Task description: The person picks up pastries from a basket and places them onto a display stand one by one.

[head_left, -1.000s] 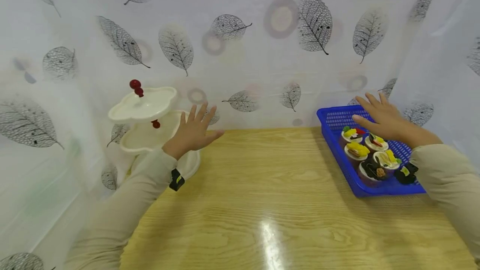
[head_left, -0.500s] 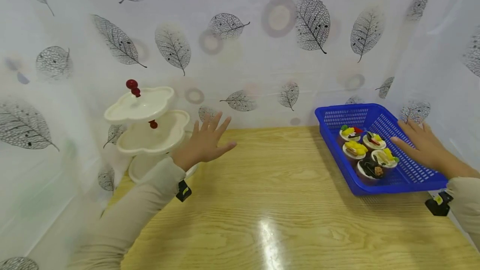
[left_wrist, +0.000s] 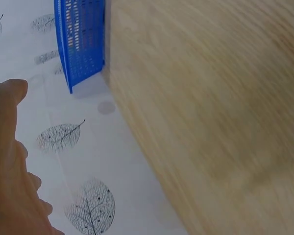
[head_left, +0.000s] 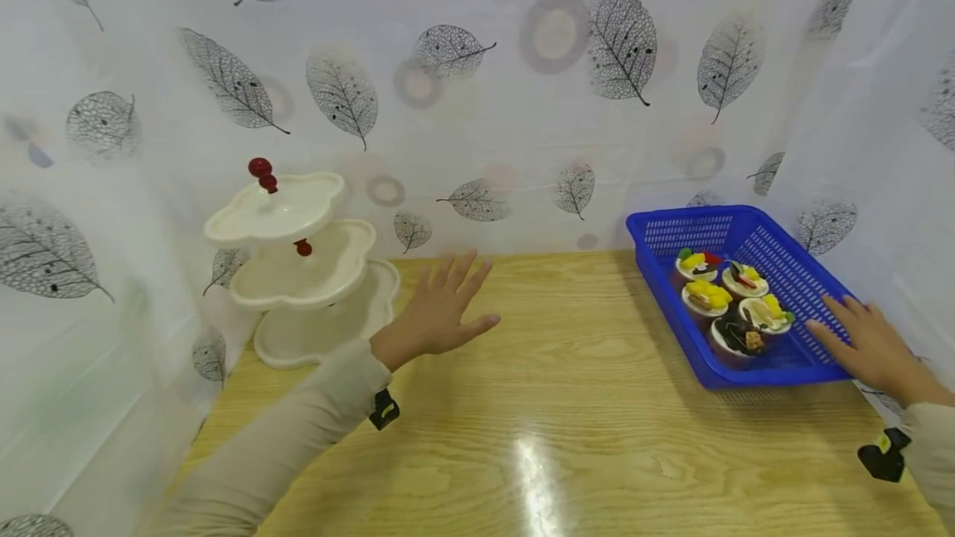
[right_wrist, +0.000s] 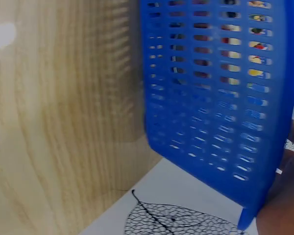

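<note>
With its fingers spread and straight, my left hand [head_left: 440, 315] is held over the wooden table, holding nothing. Left of it stands a white three-tier cake stand [head_left: 279, 214] with a red knob on top; its tiers have wavy rims and hold nothing. At the right, my right hand [head_left: 879, 353] hovers at the right edge of a blue plastic basket [head_left: 802, 280], fingers extended. Whether it touches the rim cannot be told. Several cupcakes [head_left: 707, 297] with yellow, green, red and dark toppings are grouped in the basket's left part. The right wrist view shows the basket's slotted side [right_wrist: 206, 98] up close.
The wood-grain table [head_left: 537, 371] lies between stand and basket, with a bright reflection near its front. A white leaf-patterned curtain [head_left: 477, 123] hangs behind and along both sides. Black wrist cameras [head_left: 384, 410] sit under both sleeves.
My left hand has moved right and toward me, away from the cake stand. My right hand has moved right and nearer, from above the cupcakes to the basket's right edge.
</note>
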Motion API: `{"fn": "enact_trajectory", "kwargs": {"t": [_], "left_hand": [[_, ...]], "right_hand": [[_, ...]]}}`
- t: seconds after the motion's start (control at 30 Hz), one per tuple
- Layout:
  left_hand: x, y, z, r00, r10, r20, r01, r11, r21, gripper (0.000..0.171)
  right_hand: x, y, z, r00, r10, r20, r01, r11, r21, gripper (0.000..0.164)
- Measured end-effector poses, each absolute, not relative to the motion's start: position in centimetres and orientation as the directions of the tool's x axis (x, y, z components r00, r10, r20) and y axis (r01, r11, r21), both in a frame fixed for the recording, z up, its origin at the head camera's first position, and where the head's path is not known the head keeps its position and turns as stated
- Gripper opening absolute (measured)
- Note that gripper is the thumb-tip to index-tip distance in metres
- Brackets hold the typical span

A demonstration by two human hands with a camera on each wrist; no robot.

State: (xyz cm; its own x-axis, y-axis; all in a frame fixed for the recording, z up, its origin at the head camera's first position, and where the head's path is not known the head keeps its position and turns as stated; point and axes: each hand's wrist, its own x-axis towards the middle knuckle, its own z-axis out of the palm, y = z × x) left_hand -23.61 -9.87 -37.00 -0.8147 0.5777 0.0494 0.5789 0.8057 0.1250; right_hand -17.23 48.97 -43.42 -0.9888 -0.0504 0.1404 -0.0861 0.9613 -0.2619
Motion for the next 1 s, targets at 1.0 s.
{"fn": "enact_trajectory", "kwargs": {"t": [1.0], "left_hand": [[-23.0, -8.6, -39.8, -0.794, 0.608, -0.001, 0.595, 0.778, 0.204, 0.079]], "right_hand": [[-16.1, 46.7, -43.5, -0.997, 0.012, 0.082, 0.003, 0.994, -0.109, 0.098]]}}
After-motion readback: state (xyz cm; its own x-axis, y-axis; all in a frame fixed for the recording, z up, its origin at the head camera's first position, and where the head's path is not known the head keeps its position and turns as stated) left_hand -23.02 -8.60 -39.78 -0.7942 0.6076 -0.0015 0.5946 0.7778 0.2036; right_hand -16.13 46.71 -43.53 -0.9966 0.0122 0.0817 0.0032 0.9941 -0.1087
